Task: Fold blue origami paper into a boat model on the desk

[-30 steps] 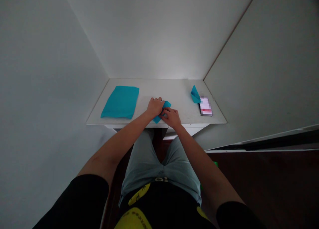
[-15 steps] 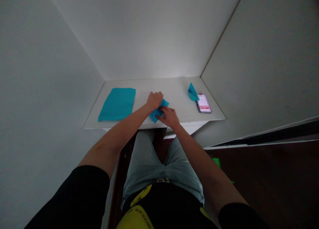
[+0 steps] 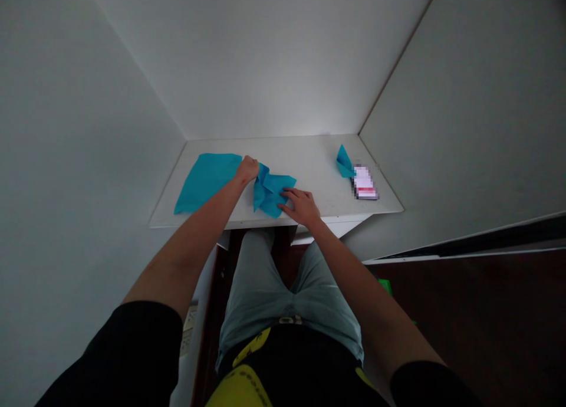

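A partly folded sheet of blue paper lies near the front edge of the white desk — thin, light and soft enough to crease or tear, it looks best handled by its corners and edges with fingertips rather than a full clasp. Its colour is a bright turquoise, its outline jagged with raised flaps and points. The left hand pinches the sheet's upper left corner, its grip closed on the paper; the right hand lies flat with fingers spread, pressing the sheet's right side to the desk and clasping nothing. Just to the left rests a flat blue sheet, unfolded. Well apart, near the right wall, a small folded blue piece stands beside a blurred phone-like object.
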A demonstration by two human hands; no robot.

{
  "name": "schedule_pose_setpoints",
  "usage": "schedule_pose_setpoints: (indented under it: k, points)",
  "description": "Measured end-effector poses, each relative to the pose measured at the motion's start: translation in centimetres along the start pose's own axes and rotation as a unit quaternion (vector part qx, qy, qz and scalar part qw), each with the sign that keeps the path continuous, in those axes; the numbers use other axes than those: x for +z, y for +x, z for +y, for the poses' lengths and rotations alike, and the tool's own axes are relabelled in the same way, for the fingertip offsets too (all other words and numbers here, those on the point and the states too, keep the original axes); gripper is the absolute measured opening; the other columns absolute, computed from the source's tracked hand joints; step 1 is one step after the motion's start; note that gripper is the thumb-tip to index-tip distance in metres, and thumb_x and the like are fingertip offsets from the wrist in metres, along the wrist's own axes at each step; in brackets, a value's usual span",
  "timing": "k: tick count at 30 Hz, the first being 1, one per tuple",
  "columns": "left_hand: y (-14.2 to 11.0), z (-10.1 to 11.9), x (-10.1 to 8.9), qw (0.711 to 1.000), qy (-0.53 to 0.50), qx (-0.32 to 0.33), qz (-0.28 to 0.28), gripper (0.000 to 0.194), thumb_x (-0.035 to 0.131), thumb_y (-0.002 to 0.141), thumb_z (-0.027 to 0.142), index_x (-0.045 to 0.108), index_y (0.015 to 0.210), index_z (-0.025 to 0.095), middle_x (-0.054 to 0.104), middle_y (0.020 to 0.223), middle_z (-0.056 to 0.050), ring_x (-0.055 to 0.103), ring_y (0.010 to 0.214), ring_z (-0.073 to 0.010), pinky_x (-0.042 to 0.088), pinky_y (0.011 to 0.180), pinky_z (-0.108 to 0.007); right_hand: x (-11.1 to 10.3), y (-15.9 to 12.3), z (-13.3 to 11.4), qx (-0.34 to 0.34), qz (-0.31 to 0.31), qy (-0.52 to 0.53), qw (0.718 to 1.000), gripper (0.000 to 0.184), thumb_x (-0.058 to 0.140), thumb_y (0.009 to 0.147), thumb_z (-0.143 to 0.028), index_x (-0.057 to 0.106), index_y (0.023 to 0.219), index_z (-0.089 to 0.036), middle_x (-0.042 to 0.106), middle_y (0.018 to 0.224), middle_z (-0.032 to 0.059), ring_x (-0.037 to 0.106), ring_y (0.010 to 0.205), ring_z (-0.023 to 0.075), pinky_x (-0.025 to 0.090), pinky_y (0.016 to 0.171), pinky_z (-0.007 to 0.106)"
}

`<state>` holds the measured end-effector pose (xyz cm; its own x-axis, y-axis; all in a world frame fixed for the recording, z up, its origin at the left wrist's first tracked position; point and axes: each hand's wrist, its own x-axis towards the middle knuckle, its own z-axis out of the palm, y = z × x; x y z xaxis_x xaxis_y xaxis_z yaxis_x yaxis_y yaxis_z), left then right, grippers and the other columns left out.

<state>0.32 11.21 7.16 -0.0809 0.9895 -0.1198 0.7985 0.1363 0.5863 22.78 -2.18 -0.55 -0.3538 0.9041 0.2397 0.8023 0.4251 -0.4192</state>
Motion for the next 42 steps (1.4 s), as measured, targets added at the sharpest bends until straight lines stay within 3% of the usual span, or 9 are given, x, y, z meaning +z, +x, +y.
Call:
schedule_pose_setpoints:
  k: [8, 12, 15, 18, 22, 26, 32, 38, 42]
  points:
    - [-0.4, -2.4, -2.0, 0.992, -0.053, -0.078, -0.081, 0.033, 0.058, 0.109, 0.043, 0.072, 0.102, 0.014, 0.078, 0.086, -0.015, 0.078, 0.090, -0.0243, 0.061, 0.078, -0.030, -0.1, -0.2, 0.0, -0.020, -0.005, -0.017, 1.000, 0.039, 0.063, 0.110, -0.049, 0.073, 0.144, -0.031, 0.064, 0.160, 0.0069, 0.060, 0.146, 0.0295, 0.040, 0.119, 0.051]
    - [-0.8, -1.8, -2.8, 0.990, -0.065, -0.083, -0.094, 0.029, 0.067, 0.108, 0.044, 0.069, 0.112, 0.015, 0.080, 0.100, -0.014, 0.079, 0.094, -0.0220, 0.060, 0.082, -0.029, 0.0, -0.3, 0.1, -0.043, -0.014, -0.032, 0.998, 0.037, 0.060, 0.112, -0.048, 0.073, 0.144, -0.035, 0.061, 0.163, 0.0047, 0.058, 0.148, 0.0293, 0.038, 0.121, 0.052]
    - [-2.3, -1.0, -2.6, 0.996, -0.047, -0.050, -0.060, 0.056, 0.067, 0.107, 0.056, 0.056, 0.140, 0.012, 0.075, 0.130, -0.020, 0.075, 0.117, -0.0264, 0.058, 0.097, -0.033, 0.0, -0.4, 0.2, -0.054, -0.019, -0.043, 0.997, 0.037, 0.056, 0.113, -0.047, 0.072, 0.145, -0.038, 0.059, 0.165, 0.0035, 0.056, 0.149, 0.0303, 0.038, 0.120, 0.053]
    - [-5.5, -0.5, -1.4, 0.994, 0.091, 0.062, 0.001, 0.103, 0.084, 0.088, 0.070, 0.041, 0.157, 0.006, 0.046, 0.164, -0.033, 0.047, 0.154, -0.0440, 0.046, 0.121, -0.045, -0.1, -0.4, 0.1, -0.059, -0.025, -0.053, 0.997, 0.038, 0.053, 0.114, -0.047, 0.073, 0.144, -0.038, 0.057, 0.167, 0.0043, 0.055, 0.149, 0.0316, 0.037, 0.120, 0.054]
    - [-10.8, -0.4, 0.8, 0.970, 0.198, 0.137, -0.025, 0.130, 0.095, 0.072, 0.065, 0.026, 0.170, 0.014, 0.032, 0.173, -0.033, 0.037, 0.157, -0.0525, 0.044, 0.121, -0.054, -0.1, -0.4, 0.0, -0.065, -0.040, -0.069, 0.995, 0.041, 0.051, 0.114, -0.046, 0.070, 0.150, -0.040, 0.054, 0.169, 0.0052, 0.053, 0.150, 0.0343, 0.036, 0.121, 0.056]
    - [-13.6, -0.6, 1.6, 0.960, 0.240, 0.147, -0.008, 0.112, 0.092, 0.078, 0.042, 0.030, 0.169, 0.019, 0.039, 0.169, -0.028, 0.043, 0.152, -0.0481, 0.053, 0.112, -0.052, 0.0, -0.4, 0.1, -0.062, -0.045, -0.087, 0.993, 0.044, 0.050, 0.114, -0.046, 0.067, 0.155, -0.042, 0.053, 0.170, 0.0062, 0.050, 0.150, 0.0375, 0.035, 0.121, 0.058]
    - [-13.0, -3.6, -0.6, 0.969, 0.225, 0.101, -0.032, 0.059, 0.067, 0.098, 0.023, 0.054, 0.156, 0.024, 0.060, 0.154, -0.019, 0.063, 0.137, -0.0372, 0.056, 0.106, -0.045, 0.0, -0.4, 0.2, -0.060, -0.050, -0.079, 0.994, 0.044, 0.050, 0.114, -0.047, 0.065, 0.156, -0.043, 0.054, 0.168, 0.0068, 0.050, 0.149, 0.0379, 0.036, 0.121, 0.058]
    - [-11.1, -6.1, -0.8, 0.995, 0.085, 0.005, -0.057, 0.037, 0.063, 0.106, 0.048, 0.072, 0.127, 0.019, 0.079, 0.128, -0.015, 0.072, 0.124, -0.0301, 0.056, 0.102, -0.036, -0.2, -0.4, 0.7, -0.071, -0.052, -0.055, 0.995, 0.045, 0.062, 0.109, -0.058, 0.072, 0.148, -0.040, 0.054, 0.168, 0.0070, 0.051, 0.151, 0.0357, 0.034, 0.126, 0.057]
    - [-10.3, -6.0, -0.5, 0.994, -0.028, -0.019, -0.104, 0.059, 0.035, 0.113, 0.063, 0.077, 0.120, 0.022, 0.082, 0.112, -0.011, 0.077, 0.099, -0.0256, 0.059, 0.087, -0.034, -0.7, -0.4, 1.3, -0.084, -0.075, -0.040, 0.993, 0.047, 0.068, 0.105, -0.062, 0.073, 0.146, -0.039, 0.053, 0.170, 0.0055, 0.050, 0.153, 0.0356, 0.032, 0.129, 0.058]
